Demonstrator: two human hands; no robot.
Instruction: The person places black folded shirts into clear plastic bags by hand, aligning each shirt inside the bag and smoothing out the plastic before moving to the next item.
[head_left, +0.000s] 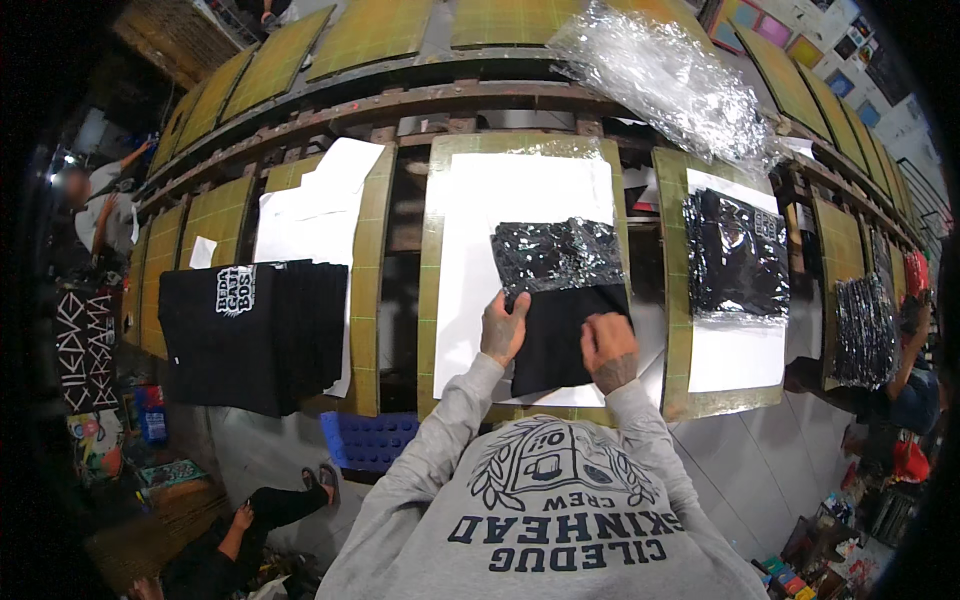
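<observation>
Before me a folded black garment (559, 337) lies on white paper sheets (465, 262) on a board. Its far part is inside a clear plastic bag (559, 251); the near part is bare. My left hand (505, 326) pinches the garment and the bag's edge at their left side, thumb on top. My right hand (611, 349) rests at the garment's right side with curled fingers; whether it grips the cloth cannot be told. On the left board lies a stack of folded black garments (251, 334), the top one with a white print. Bagged black garments (739, 255) lie on the right board.
A heap of clear plastic bags (660, 75) lies beyond, at the upper right. More bagged garments (866, 330) are stacked at far right. Gaps part the boards on a metal frame (517, 94). A blue crate (367, 441) stands below. Other people are at the left, lower left and right.
</observation>
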